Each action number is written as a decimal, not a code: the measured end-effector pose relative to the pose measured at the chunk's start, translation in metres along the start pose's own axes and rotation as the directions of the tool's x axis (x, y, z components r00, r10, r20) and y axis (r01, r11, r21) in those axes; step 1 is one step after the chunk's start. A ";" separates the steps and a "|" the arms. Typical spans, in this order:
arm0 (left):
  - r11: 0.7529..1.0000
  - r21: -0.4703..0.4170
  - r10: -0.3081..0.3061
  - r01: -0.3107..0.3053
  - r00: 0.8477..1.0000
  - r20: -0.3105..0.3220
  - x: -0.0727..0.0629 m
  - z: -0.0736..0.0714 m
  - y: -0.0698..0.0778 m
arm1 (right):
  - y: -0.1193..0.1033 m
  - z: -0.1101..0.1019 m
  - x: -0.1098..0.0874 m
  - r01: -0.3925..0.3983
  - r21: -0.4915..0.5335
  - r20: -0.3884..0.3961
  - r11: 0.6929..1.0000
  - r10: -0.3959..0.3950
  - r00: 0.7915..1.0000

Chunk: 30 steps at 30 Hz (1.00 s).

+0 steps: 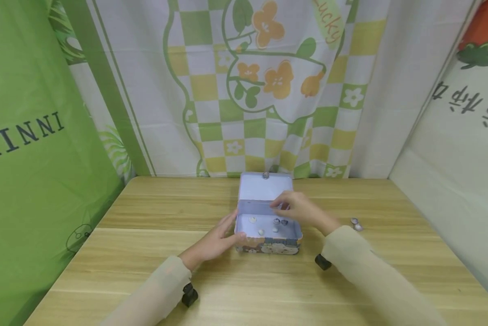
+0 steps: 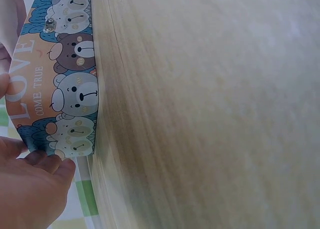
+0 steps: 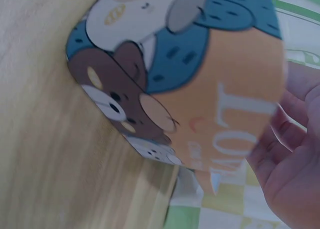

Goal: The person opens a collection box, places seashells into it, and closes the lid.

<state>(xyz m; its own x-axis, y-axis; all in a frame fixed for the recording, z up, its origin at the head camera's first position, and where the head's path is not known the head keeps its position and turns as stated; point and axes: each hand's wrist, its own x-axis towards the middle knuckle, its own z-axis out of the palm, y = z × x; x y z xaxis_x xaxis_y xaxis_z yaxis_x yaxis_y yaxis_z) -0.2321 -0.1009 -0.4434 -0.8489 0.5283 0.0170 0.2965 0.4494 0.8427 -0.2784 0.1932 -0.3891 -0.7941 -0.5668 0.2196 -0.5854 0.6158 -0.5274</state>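
Observation:
An open tin box (image 1: 268, 244) with bear drawings and the word LOVE on its front stands on the table, its hinged lid (image 1: 264, 186) tipped back. Inside lie several small round pieces, some whitish like this one (image 1: 261, 232), some dark and shiny like this one (image 1: 284, 222). My left hand (image 1: 215, 242) holds the box at its left front corner, thumb over the rim and fingers along the outer side. Above the box's right half hovers my right hand (image 1: 297, 208), its fingers bent towards the thumb. Whether something small is between them is hidden.
Two small shiny pieces (image 1: 356, 224) lie on the wooden table (image 1: 166, 203) right of the box. A patterned curtain (image 1: 211, 90) hangs behind the table's back edge, with a green cloth (image 1: 32, 181) at the left and a pale one (image 1: 464, 181) at the right.

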 end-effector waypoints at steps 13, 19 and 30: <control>1.000 0.003 0.012 -0.012 1.000 -0.002 0.000 0.000 0.000 | 0.003 0.024 0.008 -0.029 0.014 0.076 0.999 0.028 0.997; 1.000 0.004 0.009 -0.009 1.000 0.001 0.000 0.000 0.001 | 0.003 0.027 0.008 -0.022 -0.012 0.066 1.000 0.023 0.998; 1.000 0.003 0.026 -0.026 1.000 0.001 0.000 0.000 -0.001 | 0.003 0.026 0.008 -0.017 -0.018 0.033 1.000 0.018 0.999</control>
<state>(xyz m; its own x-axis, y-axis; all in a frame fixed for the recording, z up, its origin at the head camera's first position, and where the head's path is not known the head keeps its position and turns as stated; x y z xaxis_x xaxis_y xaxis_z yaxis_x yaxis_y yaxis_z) -0.2325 -0.1009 -0.4442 -0.8405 0.5405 0.0383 0.3199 0.4378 0.8402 -0.2817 0.1760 -0.4105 -0.7984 -0.5737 0.1826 -0.5744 0.6351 -0.5164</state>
